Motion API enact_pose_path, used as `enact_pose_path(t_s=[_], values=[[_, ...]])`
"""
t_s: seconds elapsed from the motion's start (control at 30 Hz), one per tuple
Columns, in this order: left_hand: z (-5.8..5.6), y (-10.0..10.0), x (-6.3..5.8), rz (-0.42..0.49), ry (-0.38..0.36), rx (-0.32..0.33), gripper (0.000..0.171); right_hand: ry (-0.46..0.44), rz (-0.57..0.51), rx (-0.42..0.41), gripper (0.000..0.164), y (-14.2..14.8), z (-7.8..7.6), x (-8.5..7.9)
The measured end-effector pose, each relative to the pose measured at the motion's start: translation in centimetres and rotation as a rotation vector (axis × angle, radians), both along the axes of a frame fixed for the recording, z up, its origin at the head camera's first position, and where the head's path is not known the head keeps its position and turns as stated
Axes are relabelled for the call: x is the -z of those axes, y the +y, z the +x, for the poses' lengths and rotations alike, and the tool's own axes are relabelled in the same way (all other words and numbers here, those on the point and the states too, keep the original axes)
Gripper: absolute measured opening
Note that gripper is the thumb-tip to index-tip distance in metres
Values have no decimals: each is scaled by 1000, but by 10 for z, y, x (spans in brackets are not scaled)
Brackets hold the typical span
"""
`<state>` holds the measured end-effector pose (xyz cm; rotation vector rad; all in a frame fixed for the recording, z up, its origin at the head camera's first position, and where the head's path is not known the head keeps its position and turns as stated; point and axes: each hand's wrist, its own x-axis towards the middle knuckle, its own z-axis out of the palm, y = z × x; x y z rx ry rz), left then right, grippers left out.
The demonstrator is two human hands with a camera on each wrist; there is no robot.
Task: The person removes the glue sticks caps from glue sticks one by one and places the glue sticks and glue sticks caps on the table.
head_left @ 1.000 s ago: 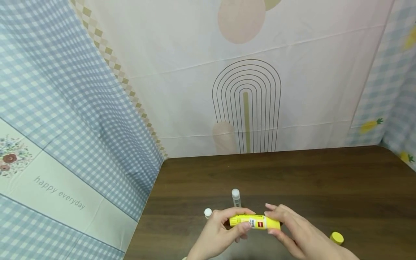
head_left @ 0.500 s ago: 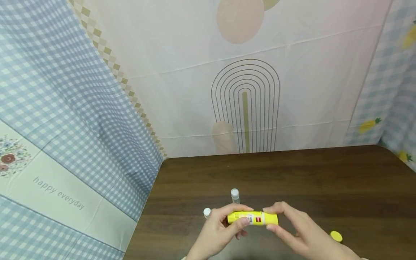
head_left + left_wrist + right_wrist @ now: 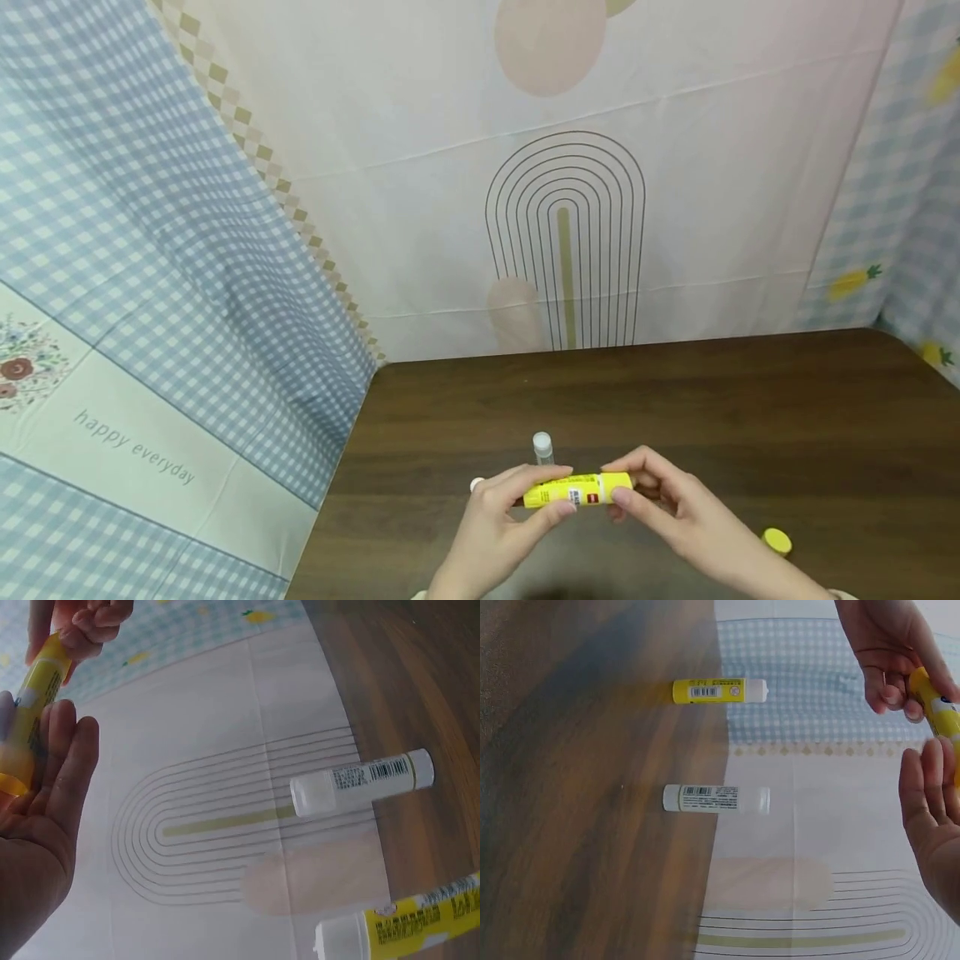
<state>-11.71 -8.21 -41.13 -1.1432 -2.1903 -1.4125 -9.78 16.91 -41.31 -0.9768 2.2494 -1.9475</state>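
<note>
A yellow glue stick (image 3: 581,491) lies level between my two hands, its label facing me. My left hand (image 3: 498,521) holds its left end, thumb in front and fingers behind. At the other end my right hand (image 3: 678,512) pinches past a white band, thumb on the near side. The left wrist view has the same stick (image 3: 37,694) slanting between both hands. Behind the hands a white glue stick (image 3: 543,450) stands upright. A second yellow glue stick (image 3: 709,691) with a white top stands to its left, mostly hidden by my left hand in the head view.
A round yellow cap (image 3: 777,542) lies on the dark wooden table (image 3: 720,400), right of my right forearm. A printed cloth (image 3: 420,250) hangs along the table's back edge, and a blue checked cloth (image 3: 247,275) hangs on the left.
Both hands have risen slightly in the head view with the glue stick. My right fingers have shifted their pinch, now curling further behind the stick's right end.
</note>
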Motion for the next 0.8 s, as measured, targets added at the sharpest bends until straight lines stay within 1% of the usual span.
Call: enact_pose_path(t_s=[0.03, 0.1, 0.17, 0.23, 0.3, 0.5, 0.6, 0.67, 0.77, 0.8], values=[[1, 0, -1, -3, -18, 4, 31, 19, 5, 3, 27, -1, 1, 0], [2, 1, -2, -1, -79, 13, 28, 75, 24, 26, 30, -2, 3, 0], [3, 2, -4, 22, -167, 27, 26, 137, 44, 58, 33, -4, 5, 0], [5, 3, -6, 52, -263, 42, 24, 175, 58, 74, 35, -4, 6, 0], [5, 4, -8, 74, -317, 58, 23, 214, 74, 93, 37, -4, 6, 0], [3, 2, -10, 85, -368, 113, 19, 343, 88, 109, 39, -5, 9, 4], [4, 1, -10, 92, -402, 139, 18, 428, 107, 121, 40, -6, 8, 5], [4, 0, -11, 98, -420, 155, 18, 477, 124, 136, 35, -7, 8, 5], [5, -2, -13, 106, -459, 174, 17, 599, 107, 141, 25, -9, 5, 5], [6, -2, -14, 110, -477, 182, 17, 640, 91, 135, 25, -10, 4, 5]])
